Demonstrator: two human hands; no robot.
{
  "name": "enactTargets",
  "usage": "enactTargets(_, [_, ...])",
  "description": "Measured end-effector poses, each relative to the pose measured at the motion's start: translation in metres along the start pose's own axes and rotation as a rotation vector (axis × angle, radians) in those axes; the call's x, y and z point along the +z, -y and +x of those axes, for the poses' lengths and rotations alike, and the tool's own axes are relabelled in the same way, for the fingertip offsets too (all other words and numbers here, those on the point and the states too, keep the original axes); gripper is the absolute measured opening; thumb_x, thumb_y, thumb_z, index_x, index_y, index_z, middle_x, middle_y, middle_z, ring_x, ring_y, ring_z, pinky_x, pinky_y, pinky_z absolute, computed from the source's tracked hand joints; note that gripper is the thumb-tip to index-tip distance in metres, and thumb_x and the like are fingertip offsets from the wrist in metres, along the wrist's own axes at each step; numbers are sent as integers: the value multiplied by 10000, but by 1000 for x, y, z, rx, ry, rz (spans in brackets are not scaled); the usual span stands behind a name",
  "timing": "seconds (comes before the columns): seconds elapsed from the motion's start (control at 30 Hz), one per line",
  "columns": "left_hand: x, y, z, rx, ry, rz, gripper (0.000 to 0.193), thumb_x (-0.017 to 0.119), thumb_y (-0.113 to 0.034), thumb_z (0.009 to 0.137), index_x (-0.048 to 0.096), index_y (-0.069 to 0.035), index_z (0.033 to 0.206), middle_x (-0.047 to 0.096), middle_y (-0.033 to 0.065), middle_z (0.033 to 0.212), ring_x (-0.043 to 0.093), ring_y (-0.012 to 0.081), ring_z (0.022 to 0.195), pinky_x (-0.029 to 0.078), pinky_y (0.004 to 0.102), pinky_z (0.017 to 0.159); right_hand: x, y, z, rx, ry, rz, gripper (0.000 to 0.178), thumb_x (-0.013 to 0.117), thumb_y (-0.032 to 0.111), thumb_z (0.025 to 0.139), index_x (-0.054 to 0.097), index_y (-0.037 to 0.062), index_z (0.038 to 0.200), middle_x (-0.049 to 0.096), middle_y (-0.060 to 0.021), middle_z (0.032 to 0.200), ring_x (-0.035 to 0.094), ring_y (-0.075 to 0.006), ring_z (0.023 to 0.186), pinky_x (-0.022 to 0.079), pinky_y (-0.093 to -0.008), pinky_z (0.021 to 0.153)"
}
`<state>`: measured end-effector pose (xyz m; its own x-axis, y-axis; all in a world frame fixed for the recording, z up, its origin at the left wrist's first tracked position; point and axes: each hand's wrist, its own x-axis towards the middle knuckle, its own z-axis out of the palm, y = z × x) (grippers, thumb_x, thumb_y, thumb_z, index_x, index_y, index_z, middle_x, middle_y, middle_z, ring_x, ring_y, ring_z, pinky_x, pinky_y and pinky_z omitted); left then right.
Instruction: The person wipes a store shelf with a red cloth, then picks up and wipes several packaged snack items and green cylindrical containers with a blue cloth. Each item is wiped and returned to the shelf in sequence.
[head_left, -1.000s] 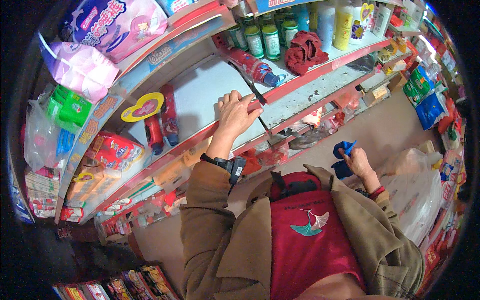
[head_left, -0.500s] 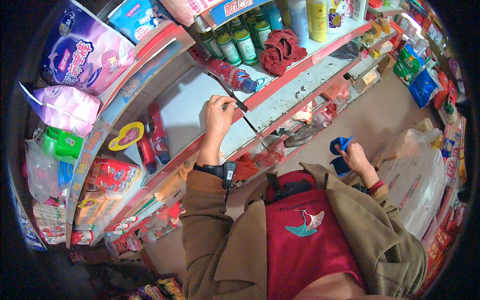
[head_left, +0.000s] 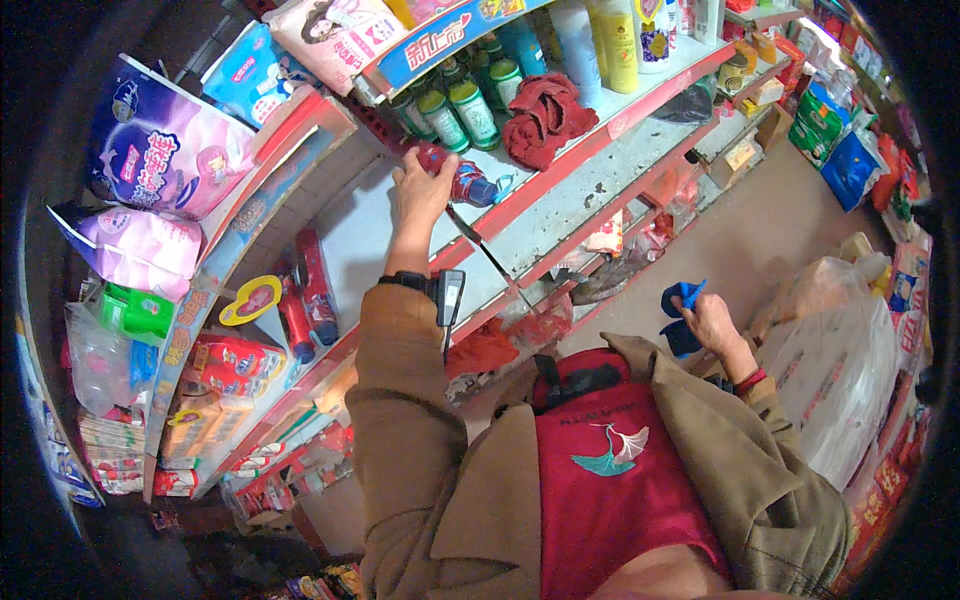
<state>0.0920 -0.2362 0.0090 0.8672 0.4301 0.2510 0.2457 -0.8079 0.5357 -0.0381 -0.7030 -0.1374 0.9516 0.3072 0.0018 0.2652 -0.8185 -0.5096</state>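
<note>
My left hand (head_left: 418,195) reaches onto the upper shelf, its thumb and fingers closed about a red bottle (head_left: 468,182) with a dark blue cap that lies on its side. The palm and fingers cover part of this bottle. Beside it are a crumpled dark red cloth (head_left: 548,120) and several green bottles with pale labels (head_left: 474,114). Out to the right, over the floor, my right hand (head_left: 712,322) is closed on a blue cloth-like piece (head_left: 681,297); part of it hangs below the fingers.
Two red bottles (head_left: 317,287) lie on the left part of the shelf, near a yellow heart-shaped tag (head_left: 250,300). Purple packages (head_left: 165,150) stand at the left. Clear plastic sheeting (head_left: 838,350) covers a stack at my right. A red shelf edge (head_left: 600,135) runs across the front.
My left hand has moved forward from the shelf's front edge to the lying red bottle and taken hold of it. My right hand keeps the blue piece at about the same place.
</note>
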Motion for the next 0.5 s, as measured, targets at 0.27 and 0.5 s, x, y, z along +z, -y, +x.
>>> enactTargets(0.27, [34, -18, 29, -218, 118, 221, 1083, 705, -629, 732, 193, -140, 1551, 317, 347, 1440, 435, 479, 1283, 407, 484, 1047, -8, -28, -13, 14, -138, 99, 295, 636, 295, 921, 637, 11, 839, 621, -251, 775, 594, -441, 780, 459, -509, 688])
enactTargets(0.5, [52, 17, 48, -317, 7, -265, 1038, 753, -292, 649, 234, -56, 1517, 454, 291, 1359, 506, 390, 1219, 445, 451, 1000, -21, -37, -19, 160, -239, -104, 301, 639, 299, 920, 645, 1, 959, 631, -228, 979, 580, -391, 932, 443, -486, 791])
